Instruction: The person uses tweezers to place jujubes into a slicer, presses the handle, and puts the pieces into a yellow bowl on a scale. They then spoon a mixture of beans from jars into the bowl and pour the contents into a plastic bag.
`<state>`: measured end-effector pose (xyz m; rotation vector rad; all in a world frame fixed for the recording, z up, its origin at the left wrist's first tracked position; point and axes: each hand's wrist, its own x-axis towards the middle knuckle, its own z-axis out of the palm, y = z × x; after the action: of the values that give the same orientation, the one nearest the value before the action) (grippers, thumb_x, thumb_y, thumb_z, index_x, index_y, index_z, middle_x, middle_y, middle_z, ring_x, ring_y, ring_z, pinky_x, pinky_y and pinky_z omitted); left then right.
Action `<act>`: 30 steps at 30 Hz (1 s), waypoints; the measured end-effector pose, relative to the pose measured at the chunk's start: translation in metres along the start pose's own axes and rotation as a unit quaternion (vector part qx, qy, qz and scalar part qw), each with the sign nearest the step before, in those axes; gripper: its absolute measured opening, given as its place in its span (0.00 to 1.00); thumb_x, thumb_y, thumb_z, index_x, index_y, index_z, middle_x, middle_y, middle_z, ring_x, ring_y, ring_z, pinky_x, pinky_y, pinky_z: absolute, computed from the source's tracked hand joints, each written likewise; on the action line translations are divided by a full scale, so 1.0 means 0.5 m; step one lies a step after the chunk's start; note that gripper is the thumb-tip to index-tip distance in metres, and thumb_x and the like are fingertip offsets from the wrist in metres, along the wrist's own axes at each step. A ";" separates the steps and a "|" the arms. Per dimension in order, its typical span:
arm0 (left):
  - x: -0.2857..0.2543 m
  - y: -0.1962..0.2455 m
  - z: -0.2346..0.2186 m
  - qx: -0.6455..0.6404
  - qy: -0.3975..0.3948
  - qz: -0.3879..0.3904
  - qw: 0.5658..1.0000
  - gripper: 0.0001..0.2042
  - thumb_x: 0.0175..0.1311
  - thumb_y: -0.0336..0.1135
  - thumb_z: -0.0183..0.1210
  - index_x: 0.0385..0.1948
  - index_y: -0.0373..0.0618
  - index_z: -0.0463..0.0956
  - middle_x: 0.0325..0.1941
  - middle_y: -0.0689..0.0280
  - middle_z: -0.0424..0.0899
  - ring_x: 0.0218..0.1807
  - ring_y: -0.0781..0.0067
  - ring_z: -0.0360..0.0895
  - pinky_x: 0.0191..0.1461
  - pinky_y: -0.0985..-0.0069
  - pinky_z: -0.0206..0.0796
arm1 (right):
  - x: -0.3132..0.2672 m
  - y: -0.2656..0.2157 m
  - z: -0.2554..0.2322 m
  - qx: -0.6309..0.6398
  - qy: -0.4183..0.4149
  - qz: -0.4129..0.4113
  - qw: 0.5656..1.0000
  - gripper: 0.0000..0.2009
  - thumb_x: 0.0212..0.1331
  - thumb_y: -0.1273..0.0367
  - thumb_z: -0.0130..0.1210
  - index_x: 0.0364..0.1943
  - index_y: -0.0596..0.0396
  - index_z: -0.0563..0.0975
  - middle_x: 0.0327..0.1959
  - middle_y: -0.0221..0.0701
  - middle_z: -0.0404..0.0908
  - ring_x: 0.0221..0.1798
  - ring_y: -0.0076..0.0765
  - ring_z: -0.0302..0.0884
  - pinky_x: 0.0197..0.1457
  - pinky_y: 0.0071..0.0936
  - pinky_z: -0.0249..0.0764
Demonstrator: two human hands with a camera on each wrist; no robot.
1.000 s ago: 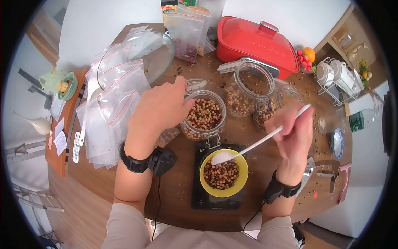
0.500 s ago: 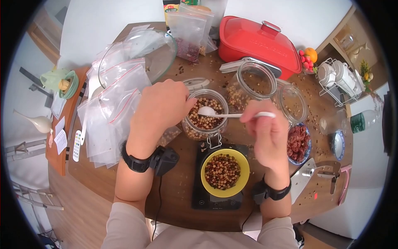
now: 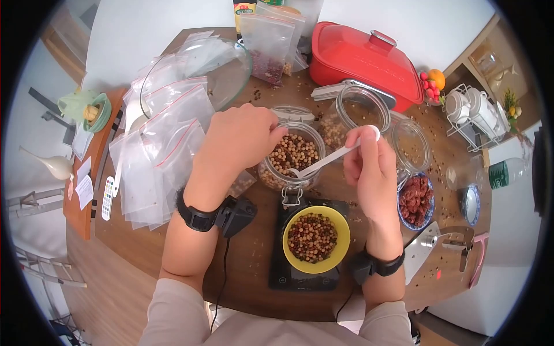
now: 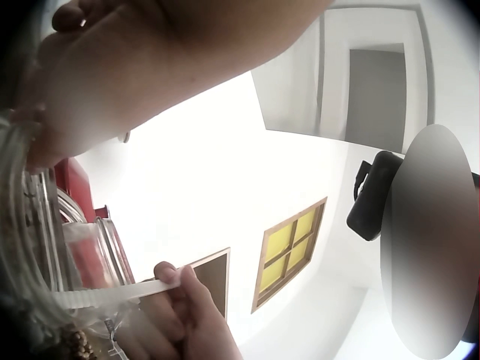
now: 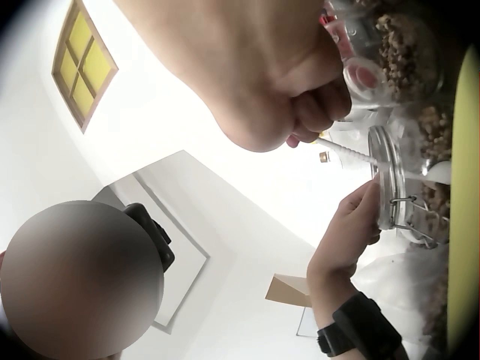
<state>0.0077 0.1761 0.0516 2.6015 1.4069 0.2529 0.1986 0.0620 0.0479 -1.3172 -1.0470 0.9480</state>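
Observation:
My right hand (image 3: pixel 371 167) pinches the handle of a white spoon (image 3: pixel 330 158), whose bowl dips into the peppercorn mix inside an open glass jar (image 3: pixel 293 153). At that jar's left rim, my left hand (image 3: pixel 242 138) holds on with its thumb at the edge. Below the jar, a yellow bowl (image 3: pixel 344 239) of mixed peppercorns stands on a black scale (image 3: pixel 300 281). The right wrist view shows the spoon (image 5: pixel 439 172) through the jar's glass. In the left wrist view the right hand (image 4: pixel 187 319) pinches the handle.
Behind stand another open jar (image 3: pixel 362 106) and a red cooker (image 3: pixel 366 63). Plastic bags (image 3: pixel 138 179) and a glass lid (image 3: pixel 231 86) lie at left. A blue-rimmed dish of dark red pieces (image 3: pixel 415 202), a metal blade (image 3: pixel 420 251) and a bottle (image 3: pixel 508 172) are at right.
The right hand has moved from over the yellow bowl up to the jar, and the spoon's bowl has gone from the yellow bowl into the jar. The left hand stays at the jar's rim.

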 end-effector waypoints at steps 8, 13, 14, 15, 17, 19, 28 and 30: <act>-0.003 0.002 0.006 -0.003 0.014 -0.009 1.000 0.17 0.67 0.50 0.59 0.28 0.47 0.84 0.29 0.58 0.86 0.38 0.52 0.83 0.40 0.57 0.74 | 0.017 0.008 -0.020 0.170 0.082 0.012 0.982 0.15 0.79 0.57 0.39 0.38 0.50 0.69 0.16 0.18 0.56 0.15 0.15 0.47 0.20 0.20 0.44; -0.003 0.000 0.003 0.000 0.003 -0.017 1.000 0.17 0.67 0.51 0.59 0.29 0.46 0.84 0.30 0.57 0.86 0.39 0.52 0.83 0.41 0.57 0.74 | 0.021 0.007 -0.031 0.229 0.134 -0.010 0.964 0.14 0.80 0.58 0.38 0.38 0.49 0.69 0.15 0.17 0.52 0.15 0.15 0.44 0.20 0.23 0.42; -0.003 0.000 0.002 0.000 0.000 -0.020 1.000 0.17 0.67 0.51 0.59 0.29 0.46 0.84 0.30 0.57 0.86 0.39 0.52 0.83 0.42 0.57 0.74 | 0.022 0.005 -0.034 0.242 0.140 -0.012 0.960 0.14 0.80 0.58 0.38 0.38 0.49 0.69 0.15 0.17 0.51 0.15 0.16 0.44 0.21 0.23 0.41; -0.003 0.001 0.002 0.001 0.002 -0.019 1.000 0.17 0.67 0.51 0.59 0.29 0.46 0.84 0.30 0.57 0.86 0.39 0.52 0.83 0.42 0.58 0.74 | 0.023 0.003 -0.037 0.254 0.145 -0.014 0.956 0.14 0.80 0.58 0.38 0.38 0.49 0.69 0.15 0.16 0.50 0.15 0.16 0.43 0.21 0.23 0.41; -0.005 0.003 -0.001 0.001 0.005 -0.018 1.000 0.17 0.66 0.51 0.59 0.30 0.46 0.84 0.30 0.57 0.85 0.38 0.52 0.83 0.41 0.58 0.74 | 0.023 -0.001 -0.046 0.267 0.157 -0.012 0.951 0.14 0.80 0.58 0.38 0.38 0.48 0.69 0.16 0.16 0.50 0.15 0.16 0.42 0.22 0.23 0.41; -0.002 0.008 -0.007 -0.002 -0.005 -0.034 0.999 0.16 0.65 0.51 0.60 0.29 0.47 0.84 0.31 0.57 0.86 0.39 0.54 0.84 0.42 0.58 0.75 | 0.025 -0.009 -0.060 0.287 0.162 -0.004 0.944 0.14 0.80 0.57 0.37 0.38 0.48 0.69 0.15 0.16 0.49 0.15 0.17 0.41 0.23 0.23 0.41; 0.025 -0.003 0.018 -0.020 0.060 -0.074 0.995 0.16 0.66 0.51 0.61 0.33 0.45 0.80 0.32 0.55 0.85 0.39 0.49 0.84 0.41 0.55 0.74 | 0.015 -0.048 -0.127 0.335 0.026 0.014 0.942 0.15 0.79 0.57 0.38 0.35 0.47 0.70 0.15 0.16 0.48 0.14 0.18 0.41 0.21 0.23 0.41; 0.034 -0.007 0.027 -0.021 0.076 -0.091 0.993 0.16 0.67 0.51 0.60 0.35 0.46 0.79 0.31 0.55 0.85 0.38 0.48 0.83 0.41 0.55 0.73 | 0.009 -0.051 -0.128 0.304 -0.011 0.000 0.953 0.16 0.79 0.57 0.39 0.34 0.48 0.70 0.15 0.16 0.49 0.15 0.16 0.42 0.21 0.22 0.41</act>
<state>0.0172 0.1916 0.0387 2.4446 1.6579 0.4567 0.2600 0.0472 0.0755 -0.7930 -0.6838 1.1695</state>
